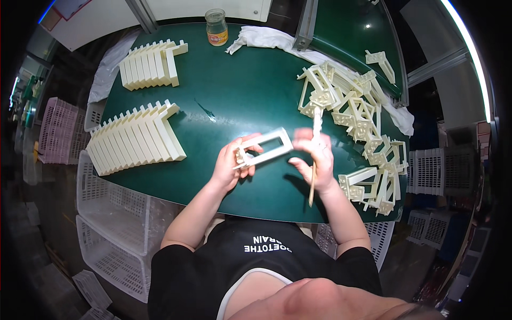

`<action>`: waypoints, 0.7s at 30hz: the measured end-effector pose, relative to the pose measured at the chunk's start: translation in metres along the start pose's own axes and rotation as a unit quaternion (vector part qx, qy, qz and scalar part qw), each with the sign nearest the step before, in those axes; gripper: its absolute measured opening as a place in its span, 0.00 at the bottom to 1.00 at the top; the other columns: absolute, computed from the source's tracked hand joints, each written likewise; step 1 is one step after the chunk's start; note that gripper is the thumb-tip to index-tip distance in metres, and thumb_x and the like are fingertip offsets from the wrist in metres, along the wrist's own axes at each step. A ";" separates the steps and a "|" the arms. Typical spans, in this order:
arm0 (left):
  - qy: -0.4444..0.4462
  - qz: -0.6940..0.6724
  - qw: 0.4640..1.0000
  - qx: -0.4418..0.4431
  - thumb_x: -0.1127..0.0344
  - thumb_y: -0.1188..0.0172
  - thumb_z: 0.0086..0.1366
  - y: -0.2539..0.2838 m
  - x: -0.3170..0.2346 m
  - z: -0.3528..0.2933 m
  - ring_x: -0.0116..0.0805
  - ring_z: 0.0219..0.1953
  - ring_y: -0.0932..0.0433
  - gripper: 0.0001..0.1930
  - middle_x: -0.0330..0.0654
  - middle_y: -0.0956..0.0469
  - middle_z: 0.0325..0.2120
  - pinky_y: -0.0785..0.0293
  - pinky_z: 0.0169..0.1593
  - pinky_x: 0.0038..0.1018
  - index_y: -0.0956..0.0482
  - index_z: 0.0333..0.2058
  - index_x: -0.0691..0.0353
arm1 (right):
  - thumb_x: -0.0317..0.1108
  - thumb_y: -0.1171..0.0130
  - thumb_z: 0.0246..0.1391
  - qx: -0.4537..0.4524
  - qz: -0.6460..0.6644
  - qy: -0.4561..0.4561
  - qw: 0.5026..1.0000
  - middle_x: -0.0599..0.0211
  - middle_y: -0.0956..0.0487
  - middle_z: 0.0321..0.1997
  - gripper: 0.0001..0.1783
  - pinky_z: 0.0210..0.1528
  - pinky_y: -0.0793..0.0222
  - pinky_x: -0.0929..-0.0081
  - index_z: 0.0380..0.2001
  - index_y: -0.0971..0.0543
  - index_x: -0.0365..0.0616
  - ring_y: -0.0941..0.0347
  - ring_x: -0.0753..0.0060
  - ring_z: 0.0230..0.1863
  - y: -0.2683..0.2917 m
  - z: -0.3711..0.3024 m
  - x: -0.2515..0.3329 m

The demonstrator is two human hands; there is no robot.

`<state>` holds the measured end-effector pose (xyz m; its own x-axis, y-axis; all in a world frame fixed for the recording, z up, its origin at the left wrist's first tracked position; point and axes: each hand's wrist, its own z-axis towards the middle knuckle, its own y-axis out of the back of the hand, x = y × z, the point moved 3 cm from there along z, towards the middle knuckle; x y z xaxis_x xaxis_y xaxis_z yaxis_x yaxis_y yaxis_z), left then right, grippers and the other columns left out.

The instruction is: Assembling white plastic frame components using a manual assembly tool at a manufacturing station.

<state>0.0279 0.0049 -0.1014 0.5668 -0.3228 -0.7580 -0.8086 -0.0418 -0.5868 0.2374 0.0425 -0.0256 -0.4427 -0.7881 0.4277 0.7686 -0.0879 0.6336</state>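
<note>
Left grip (230, 163): the cream frame (272, 154) is pinched by its left end.
Right grip (320, 160): a thin wooden stick (312, 188) is clasped just right of the frame.

Workroom interior. Dark green counter (229, 74) at centre; behind it, a pale wall panel (109, 24) and a grey metal post (143, 13). Stacked white crates (113, 192) below the counter at left; pink crates (57, 128) farther left; pale crates (426, 170) at right. Upper right: a bright strip light (469, 50).
</note>
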 end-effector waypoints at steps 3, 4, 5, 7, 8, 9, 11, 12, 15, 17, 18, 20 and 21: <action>0.087 -0.100 0.982 0.137 0.40 0.61 0.70 -0.004 -0.002 -0.002 0.24 0.15 0.32 0.37 0.44 0.26 0.40 0.41 0.13 0.15 0.40 0.60 0.74 | 0.35 0.27 0.38 0.137 0.060 -0.032 0.988 0.49 0.26 0.54 0.37 0.59 0.38 0.61 0.54 0.28 0.42 0.28 0.48 0.51 0.000 0.004 0.013; 0.090 -0.100 0.981 0.138 0.40 0.61 0.70 -0.006 0.000 -0.002 0.24 0.15 0.32 0.37 0.44 0.26 0.40 0.41 0.13 0.15 0.40 0.60 0.74 | 0.31 0.30 0.39 0.131 0.111 -0.049 0.984 0.55 0.23 0.47 0.30 0.50 0.31 0.62 0.50 0.25 0.43 0.25 0.53 0.48 -0.007 -0.007 0.015; 0.084 -0.209 0.961 0.163 0.35 0.61 0.67 -0.014 -0.005 -0.004 0.24 0.22 0.30 0.43 0.43 0.27 0.43 0.38 0.17 0.16 0.44 0.62 0.73 | 0.28 0.31 0.38 0.077 0.075 -0.063 0.992 0.56 0.22 0.42 0.27 0.46 0.29 0.63 0.47 0.23 0.42 0.24 0.54 0.44 -0.013 -0.022 0.016; 0.020 -0.281 0.937 0.207 0.23 0.58 0.57 -0.020 -0.002 -0.003 0.24 0.41 0.32 0.56 0.41 0.33 0.52 0.31 0.33 0.20 0.53 0.66 0.70 | 0.25 0.33 0.40 -0.041 0.029 -0.077 0.996 0.63 0.22 0.29 0.18 0.35 0.28 0.68 0.39 0.20 0.41 0.24 0.59 0.34 -0.017 -0.027 0.021; -0.033 -0.279 0.932 0.229 0.31 0.55 0.62 -0.018 0.010 0.000 0.28 0.48 0.32 0.44 0.43 0.42 0.63 0.29 0.47 0.27 0.46 0.65 0.60 | 0.25 0.33 0.40 -0.040 0.035 -0.076 0.996 0.63 0.22 0.29 0.18 0.35 0.28 0.68 0.39 0.20 0.41 0.24 0.59 0.34 -0.022 -0.025 0.029; -0.067 -0.171 0.968 0.170 0.35 0.53 0.64 -0.026 0.013 -0.001 0.33 0.53 0.33 0.42 0.45 0.43 0.64 0.32 0.54 0.31 0.46 0.65 0.61 | 0.25 0.34 0.40 -0.033 -0.016 -0.066 0.997 0.63 0.22 0.30 0.18 0.35 0.28 0.69 0.40 0.19 0.42 0.24 0.59 0.34 -0.024 -0.027 0.037; -0.050 -0.117 0.986 0.107 0.46 0.57 0.71 -0.032 0.012 -0.001 0.43 0.65 0.41 0.33 0.48 0.43 0.64 0.40 0.65 0.42 0.46 0.65 0.63 | 0.31 0.31 0.41 0.021 -0.076 -0.059 0.995 0.63 0.20 0.34 0.19 0.38 0.29 0.69 0.41 0.19 0.45 0.24 0.60 0.37 -0.026 -0.030 0.047; -0.014 -0.162 0.982 0.092 0.45 0.63 0.73 -0.037 0.007 0.001 0.41 0.59 0.34 0.32 0.49 0.39 0.61 0.35 0.63 0.42 0.45 0.64 0.65 | 0.31 0.31 0.41 0.021 -0.072 -0.064 0.995 0.63 0.20 0.34 0.19 0.38 0.29 0.69 0.41 0.19 0.45 0.24 0.60 0.37 -0.022 -0.029 0.048; 0.054 -0.228 0.962 0.144 0.43 0.73 0.73 -0.024 0.014 0.013 0.38 0.45 0.24 0.33 0.49 0.31 0.54 0.26 0.52 0.36 0.45 0.65 0.63 | 0.57 0.39 0.47 0.082 0.080 -0.029 0.993 0.62 0.19 0.40 0.29 0.48 0.33 0.65 0.43 0.19 0.45 0.24 0.60 0.42 -0.012 -0.030 0.037; 0.081 -0.233 0.956 0.156 0.43 0.74 0.73 -0.021 0.023 0.017 0.36 0.44 0.24 0.33 0.49 0.30 0.53 0.25 0.50 0.33 0.46 0.65 0.62 | 0.63 0.60 0.61 0.019 0.195 -0.112 0.974 0.60 0.22 0.35 0.37 0.39 0.33 0.69 0.42 0.20 0.37 0.28 0.66 0.35 0.001 -0.040 0.025; 0.095 -0.236 0.954 0.158 0.43 0.74 0.74 -0.021 0.026 0.019 0.36 0.43 0.24 0.33 0.49 0.30 0.53 0.25 0.49 0.32 0.46 0.65 0.62 | 0.61 0.66 0.65 0.002 0.246 -0.164 0.955 0.60 0.24 0.33 0.38 0.36 0.33 0.71 0.42 0.20 0.35 0.30 0.70 0.32 0.006 -0.044 0.017; 0.100 -0.222 0.958 0.149 0.43 0.74 0.74 -0.020 0.028 0.019 0.35 0.42 0.24 0.33 0.48 0.29 0.52 0.25 0.49 0.32 0.47 0.66 0.62 | 0.51 0.65 0.68 -0.034 0.255 -0.258 0.931 0.62 0.27 0.31 0.32 0.32 0.36 0.78 0.46 0.23 0.32 0.35 0.76 0.28 0.009 -0.052 0.011; 0.104 -0.224 0.958 0.148 0.44 0.74 0.74 -0.020 0.029 0.019 0.35 0.42 0.24 0.33 0.48 0.29 0.52 0.25 0.48 0.32 0.47 0.66 0.61 | 0.44 0.62 0.68 -0.060 0.287 -0.303 0.907 0.63 0.27 0.32 0.24 0.32 0.36 0.83 0.50 0.27 0.33 0.34 0.79 0.28 0.007 -0.055 0.012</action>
<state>0.0634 0.0150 -0.1167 0.7778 -0.5170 -0.3573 -0.3952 0.0396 -0.9177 0.2627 -0.0010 -0.0516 -0.0977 -0.2493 0.9635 0.9813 0.1369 0.1350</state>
